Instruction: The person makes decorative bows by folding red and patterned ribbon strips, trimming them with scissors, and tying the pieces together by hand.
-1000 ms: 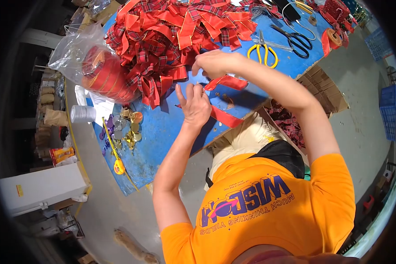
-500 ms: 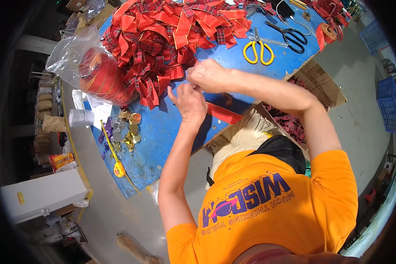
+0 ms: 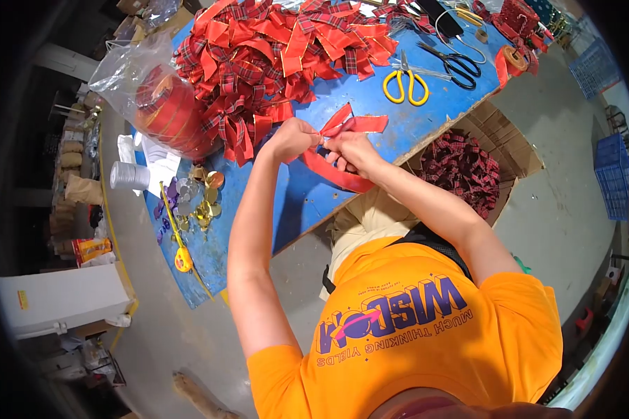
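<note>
A red ribbon (image 3: 369, 124) is pinched between my two hands over the front part of the blue table. My left hand (image 3: 293, 140) is closed, its fingertips on the gathered middle of the ribbon. Close beside it, my right hand (image 3: 351, 149) also grips the ribbon, with its fingers curled. Loose ends stick out above the right hand, and one long strip hangs in a curve below both hands toward the table edge. Just beyond lies a big heap of red and plaid ribbon bows (image 3: 258, 63). The exact pinch point is partly hidden by my fingers.
Yellow-handled scissors (image 3: 406, 85) and black scissors (image 3: 461, 66) lie at the back right. A bagged ribbon roll (image 3: 164, 115) stands left, near metallic discs (image 3: 206, 202) and a yellow tape measure (image 3: 182, 258). Below the table edge is a cardboard box (image 3: 517, 150) of plaid ribbon.
My right hand has come down and nearer my body, and my left hand has shifted slightly left. The ribbon now shows loose ends above the hands and a curved strip below.
</note>
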Action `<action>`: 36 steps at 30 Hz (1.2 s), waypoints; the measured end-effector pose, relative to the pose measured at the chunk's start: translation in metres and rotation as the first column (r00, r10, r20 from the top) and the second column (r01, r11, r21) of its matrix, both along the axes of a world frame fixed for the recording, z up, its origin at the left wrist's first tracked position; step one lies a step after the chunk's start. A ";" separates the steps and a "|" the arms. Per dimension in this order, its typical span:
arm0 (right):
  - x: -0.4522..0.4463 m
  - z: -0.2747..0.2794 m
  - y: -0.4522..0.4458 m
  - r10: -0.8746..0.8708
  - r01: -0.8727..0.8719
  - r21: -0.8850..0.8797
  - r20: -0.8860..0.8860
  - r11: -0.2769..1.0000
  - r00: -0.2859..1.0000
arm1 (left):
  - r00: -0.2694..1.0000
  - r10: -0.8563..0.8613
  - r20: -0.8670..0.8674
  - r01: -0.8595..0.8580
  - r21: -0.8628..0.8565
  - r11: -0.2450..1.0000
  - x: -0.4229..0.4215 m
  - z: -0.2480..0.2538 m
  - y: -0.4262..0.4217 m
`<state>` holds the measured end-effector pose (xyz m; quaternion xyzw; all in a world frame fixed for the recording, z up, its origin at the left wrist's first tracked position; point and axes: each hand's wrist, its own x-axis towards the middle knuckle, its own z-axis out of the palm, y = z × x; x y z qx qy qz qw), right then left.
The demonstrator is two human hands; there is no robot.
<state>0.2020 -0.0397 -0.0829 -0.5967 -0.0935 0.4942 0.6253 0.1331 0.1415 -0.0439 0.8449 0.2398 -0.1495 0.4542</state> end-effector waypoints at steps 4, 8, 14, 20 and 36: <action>0.005 -0.003 0.010 0.194 -0.202 -0.043 -0.148 0.978 0.970 | 1.000 -0.008 -0.013 0.007 -0.113 0.994 0.005 -0.004 0.008; 0.009 -0.026 0.018 0.272 -0.244 0.121 -0.420 0.962 0.866 | 0.999 -0.012 -0.047 0.006 -0.131 0.991 0.004 -0.011 0.012; -0.012 -0.005 0.012 0.114 -0.112 0.025 -0.353 0.993 0.929 | 1.000 0.018 0.016 -0.015 -0.174 0.985 -0.003 -0.006 0.004; -0.013 -0.002 -0.001 0.091 -0.074 -0.097 0.176 0.992 0.980 | 0.991 -0.003 -0.130 0.008 0.040 0.999 0.007 -0.023 0.012; 0.015 0.011 -0.002 0.045 -0.298 -0.160 0.933 0.941 -0.358 | 0.973 -0.140 0.182 -0.053 0.772 0.633 -0.016 -0.009 -0.039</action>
